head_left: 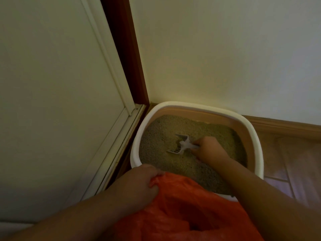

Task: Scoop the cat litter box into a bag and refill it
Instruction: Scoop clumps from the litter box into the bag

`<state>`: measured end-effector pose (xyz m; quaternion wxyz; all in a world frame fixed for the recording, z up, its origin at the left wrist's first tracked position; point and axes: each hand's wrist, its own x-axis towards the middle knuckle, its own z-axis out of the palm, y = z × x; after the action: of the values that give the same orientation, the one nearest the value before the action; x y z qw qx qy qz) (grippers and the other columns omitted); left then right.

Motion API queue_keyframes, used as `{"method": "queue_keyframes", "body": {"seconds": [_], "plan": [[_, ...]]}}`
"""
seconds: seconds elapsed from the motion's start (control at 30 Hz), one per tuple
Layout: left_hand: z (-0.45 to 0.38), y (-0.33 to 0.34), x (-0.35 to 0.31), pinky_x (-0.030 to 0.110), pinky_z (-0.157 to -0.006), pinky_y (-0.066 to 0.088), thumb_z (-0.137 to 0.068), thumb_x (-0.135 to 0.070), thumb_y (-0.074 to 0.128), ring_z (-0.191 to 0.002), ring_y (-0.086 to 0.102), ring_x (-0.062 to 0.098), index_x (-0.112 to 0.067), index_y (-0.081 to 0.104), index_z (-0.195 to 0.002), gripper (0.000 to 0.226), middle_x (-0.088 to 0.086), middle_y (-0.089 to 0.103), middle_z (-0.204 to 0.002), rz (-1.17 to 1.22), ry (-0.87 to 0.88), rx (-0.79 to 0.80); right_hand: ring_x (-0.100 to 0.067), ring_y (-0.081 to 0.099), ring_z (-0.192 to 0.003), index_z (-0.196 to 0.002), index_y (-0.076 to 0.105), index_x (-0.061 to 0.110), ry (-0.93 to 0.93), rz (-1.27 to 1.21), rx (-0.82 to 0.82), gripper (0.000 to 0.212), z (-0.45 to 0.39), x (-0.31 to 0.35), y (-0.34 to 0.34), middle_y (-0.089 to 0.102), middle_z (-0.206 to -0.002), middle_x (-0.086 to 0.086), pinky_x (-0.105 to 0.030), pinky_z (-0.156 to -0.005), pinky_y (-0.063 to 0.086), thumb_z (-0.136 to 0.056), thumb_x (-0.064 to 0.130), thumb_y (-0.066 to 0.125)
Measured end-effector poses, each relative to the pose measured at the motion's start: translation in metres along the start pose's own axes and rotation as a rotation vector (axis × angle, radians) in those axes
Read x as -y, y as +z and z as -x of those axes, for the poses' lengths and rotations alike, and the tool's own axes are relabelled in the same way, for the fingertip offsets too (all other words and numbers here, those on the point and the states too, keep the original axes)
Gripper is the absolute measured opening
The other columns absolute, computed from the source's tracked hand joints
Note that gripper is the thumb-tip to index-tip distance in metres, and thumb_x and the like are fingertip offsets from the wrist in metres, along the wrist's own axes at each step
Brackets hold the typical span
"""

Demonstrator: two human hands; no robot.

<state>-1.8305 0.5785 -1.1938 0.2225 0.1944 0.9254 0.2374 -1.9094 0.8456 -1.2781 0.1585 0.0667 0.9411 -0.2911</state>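
A white-rimmed litter box (255, 141) with tan inner walls stands in the corner, filled with grainy beige litter (159, 136). My right hand (210, 148) grips the handle of a white slotted scoop (180, 145), whose blade is dug into the litter near the middle of the box. My left hand (139, 183) grips the edge of an orange plastic bag (182, 211) at the box's near rim. The bag hangs open below and covers the near edge of the box.
A white door (52, 101) with a dark red frame (125, 49) stands at the left. A pale wall (225, 49) rises behind the box. Wooden floor (286, 162) and a skirting board lie to the right.
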Motion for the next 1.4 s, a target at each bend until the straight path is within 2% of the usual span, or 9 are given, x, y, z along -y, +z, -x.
{"method": "queue_keyframes", "body": {"seconds": [0.13, 0.27, 0.4, 0.6, 0.77, 0.9, 1.03, 1.27, 1.4], "plan": [[0.002, -0.003, 0.007, -0.005, -0.086, 0.028, -0.094, -0.028, 0.059, -0.115, 0.052, -0.008, -0.039, 0.058, -0.137, 0.044, -0.023, 0.056, -0.127, 0.002, -0.002, -0.005, -0.026, 0.073, -0.069, -0.124, 0.071, 0.013, 0.063, -0.124, -0.035, 0.027, -0.009, 0.012, 0.014, 0.074, -0.079, -0.011, -0.037, -0.062, 0.060, -0.099, 0.018, 0.060], [0.004, -0.004, 0.015, -0.002, -0.091, 0.025, -0.093, -0.031, 0.059, -0.119, 0.048, -0.010, -0.042, 0.055, -0.139, 0.047, -0.026, 0.052, -0.133, 0.006, -0.023, -0.008, -0.031, 0.073, -0.065, -0.096, 0.077, 0.005, 0.090, -0.359, -0.121, 0.017, -0.016, 0.021, 0.032, 0.074, -0.069, -0.011, -0.047, -0.064, 0.061, -0.097, 0.013, 0.062], [0.005, -0.006, 0.019, 0.005, -0.099, 0.028, -0.093, -0.031, 0.059, -0.121, 0.048, -0.009, -0.042, 0.054, -0.140, 0.049, -0.027, 0.051, -0.135, 0.011, -0.034, -0.011, -0.036, 0.072, -0.069, -0.077, 0.070, 0.022, 0.170, -0.520, -0.173, 0.023, -0.029, 0.034, 0.042, 0.075, -0.073, -0.014, -0.047, -0.066, 0.060, -0.095, 0.008, 0.065], [0.010, -0.006, 0.022, 0.010, -0.107, 0.034, -0.093, -0.032, 0.057, -0.123, 0.046, -0.013, -0.047, 0.054, -0.138, 0.048, -0.031, 0.048, -0.136, 0.080, -0.030, 0.006, -0.028, 0.068, -0.071, -0.113, 0.074, 0.007, 0.247, -0.714, -0.204, 0.020, -0.061, 0.040, 0.043, 0.076, -0.080, -0.016, -0.044, -0.069, 0.059, -0.095, 0.012, 0.069], [0.015, -0.001, 0.026, -0.008, -0.088, 0.024, -0.092, -0.030, 0.057, -0.116, 0.041, -0.022, -0.050, 0.051, -0.137, 0.050, -0.036, 0.046, -0.126, 0.093, -0.024, -0.020, -0.024, 0.065, -0.070, -0.120, 0.071, 0.005, 0.267, -0.789, -0.225, 0.027, -0.072, 0.043, 0.041, 0.074, -0.080, -0.013, -0.040, -0.069, 0.056, -0.094, 0.013, 0.070], [0.017, 0.000, 0.026, -0.010, -0.090, 0.022, -0.091, -0.030, 0.057, -0.103, 0.036, -0.033, -0.048, 0.051, -0.139, 0.052, -0.041, 0.040, -0.115, 0.076, -0.017, -0.013, -0.014, 0.053, -0.052, -0.121, 0.072, 0.009, 0.236, -0.771, -0.239, 0.027, -0.068, 0.036, 0.047, 0.073, -0.079, -0.011, -0.023, -0.044, 0.041, -0.095, 0.015, 0.069], [0.017, 0.002, 0.024, -0.010, -0.092, 0.020, -0.091, -0.029, 0.057, -0.105, 0.032, -0.037, -0.047, 0.052, -0.139, 0.052, -0.041, 0.040, -0.118, 0.077, -0.005, -0.015, -0.016, 0.051, -0.053, -0.116, 0.073, 0.005, 0.262, -0.835, -0.202, 0.023, -0.070, 0.032, 0.041, 0.072, -0.079, -0.013, -0.029, -0.048, 0.041, -0.094, 0.012, 0.071], [0.019, -0.006, 0.019, 0.006, -0.105, 0.033, -0.089, -0.030, 0.057, -0.121, 0.043, -0.018, -0.050, 0.051, -0.138, 0.053, -0.037, 0.044, -0.127, 0.069, -0.009, -0.014, -0.017, 0.062, -0.065, -0.125, 0.069, 0.003, 0.302, -0.994, -0.209, 0.034, -0.067, 0.033, 0.048, 0.073, -0.079, -0.008, -0.027, -0.055, 0.050, -0.092, 0.008, 0.073], [0.020, -0.004, 0.017, -0.005, -0.095, 0.027, -0.089, -0.031, 0.057, -0.119, 0.042, -0.022, -0.051, 0.051, -0.138, 0.052, -0.038, 0.044, -0.127, 0.070, -0.007, -0.021, -0.012, 0.062, -0.064, -0.132, 0.063, 0.003, 0.250, -1.005, -0.203, 0.039, -0.054, 0.033, 0.049, 0.070, -0.082, -0.004, -0.013, -0.044, 0.047, -0.093, 0.005, 0.069]]}}
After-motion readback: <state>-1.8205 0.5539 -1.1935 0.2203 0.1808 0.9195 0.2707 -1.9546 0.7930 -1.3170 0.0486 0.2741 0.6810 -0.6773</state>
